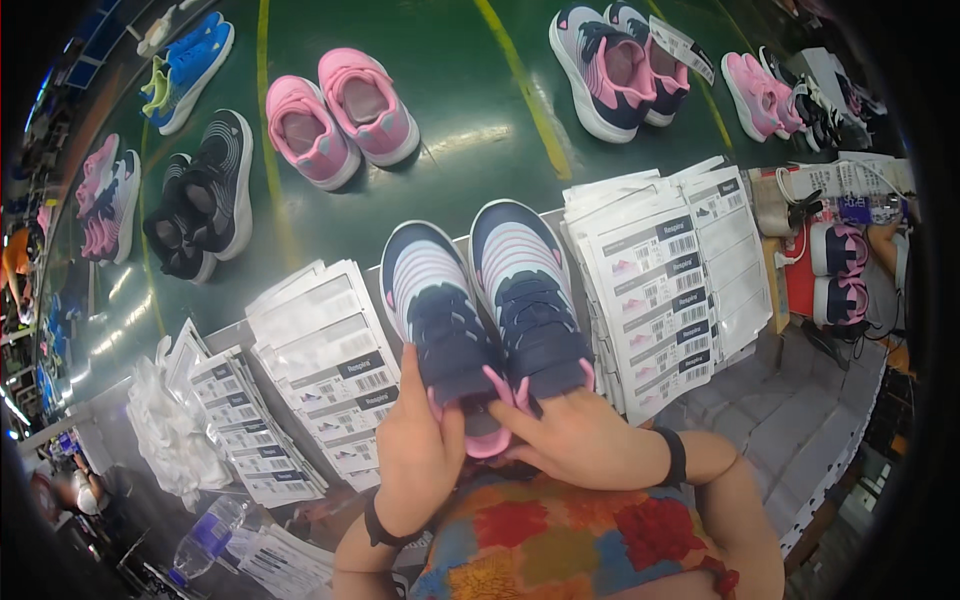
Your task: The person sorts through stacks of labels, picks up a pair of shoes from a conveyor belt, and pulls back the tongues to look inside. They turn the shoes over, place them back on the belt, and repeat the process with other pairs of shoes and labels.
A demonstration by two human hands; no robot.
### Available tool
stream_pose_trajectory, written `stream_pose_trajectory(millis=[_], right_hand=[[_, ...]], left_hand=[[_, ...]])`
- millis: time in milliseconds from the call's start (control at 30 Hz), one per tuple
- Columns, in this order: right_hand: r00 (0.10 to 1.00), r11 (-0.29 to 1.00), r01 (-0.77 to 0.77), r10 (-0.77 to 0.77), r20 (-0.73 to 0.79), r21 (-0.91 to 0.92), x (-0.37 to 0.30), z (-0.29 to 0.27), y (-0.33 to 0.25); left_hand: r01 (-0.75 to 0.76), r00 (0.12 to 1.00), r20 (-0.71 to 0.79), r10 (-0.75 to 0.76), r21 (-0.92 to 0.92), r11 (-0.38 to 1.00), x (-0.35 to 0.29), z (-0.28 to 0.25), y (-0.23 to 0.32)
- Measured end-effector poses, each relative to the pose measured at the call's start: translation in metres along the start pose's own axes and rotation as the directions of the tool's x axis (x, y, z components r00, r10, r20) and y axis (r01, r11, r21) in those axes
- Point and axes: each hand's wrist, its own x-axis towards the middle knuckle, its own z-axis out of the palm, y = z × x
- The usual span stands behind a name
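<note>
A pair of navy and pale sneakers with pink collars is in front of me, toes pointing away: a left sneaker (pixel 432 285) and a right sneaker (pixel 528 275). My left hand (pixel 415 450) is closed around the heel side of the left sneaker, its index finger along the outer side and its thumb at the collar. At the heel openings, my right hand (pixel 585 440) is closed on the right sneaker, with fingers reaching across to the left sneaker's collar. Some of its fingertips are hidden inside the shoes.
Stacks of printed label sheets lie left (pixel 335 385) and right (pixel 650 300) of the sneakers. Beyond, a green conveyor belt (pixel 440 120) carries pink sneakers (pixel 385 120), black sneakers (pixel 225 180) and navy-pink sneakers (pixel 590 75). Crumpled white paper (pixel 165 430) and a plastic bottle (pixel 205 535) are lower left.
</note>
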Motion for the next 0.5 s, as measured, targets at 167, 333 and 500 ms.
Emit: stream_pose_trajectory(millis=[167, 333, 500], right_hand=[[0.905, 0.991, 0.064, -0.106, -0.412, -0.116, -0.013, -0.024, 0.023], [0.866, 0.912, 0.307, -0.386, -0.316, -0.273, 0.020, -0.028, 0.057], [0.922, 0.960, 0.267, -0.227, -0.313, 0.091, 0.066, -0.066, 0.053]], left_hand=[[-0.490, 0.745, -0.285, 0.603, 0.380, 0.785, 0.002, -0.002, -0.024], [-0.788, 0.350, -0.129, 0.928, 0.496, 0.366, 0.043, -0.017, -0.014], [-0.765, 0.493, -0.146, 0.858, 0.397, 0.507, 0.046, -0.053, 0.032]])
